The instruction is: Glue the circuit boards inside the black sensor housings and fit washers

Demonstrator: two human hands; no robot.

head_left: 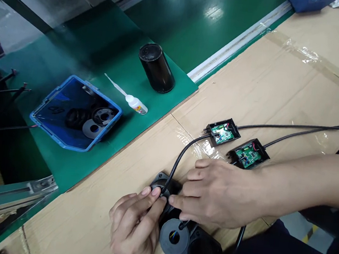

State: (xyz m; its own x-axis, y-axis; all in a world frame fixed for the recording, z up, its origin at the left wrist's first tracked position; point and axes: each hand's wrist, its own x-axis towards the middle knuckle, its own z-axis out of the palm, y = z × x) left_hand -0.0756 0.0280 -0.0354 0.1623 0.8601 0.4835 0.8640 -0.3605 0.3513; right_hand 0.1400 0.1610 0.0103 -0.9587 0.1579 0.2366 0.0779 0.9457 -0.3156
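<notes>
My left hand (136, 226) pinches a black housing (173, 187), probably heavy, stiff, best held by its sides; right hand (221, 192) half-curled, hold unclear.

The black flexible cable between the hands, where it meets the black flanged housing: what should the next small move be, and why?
Perhaps a light press with the left hand where the black flexible cable meets the black flanged housing, the right hand steadying it: the left fingertips gather at that spot, and the right fingertips are close beside it.
</notes>
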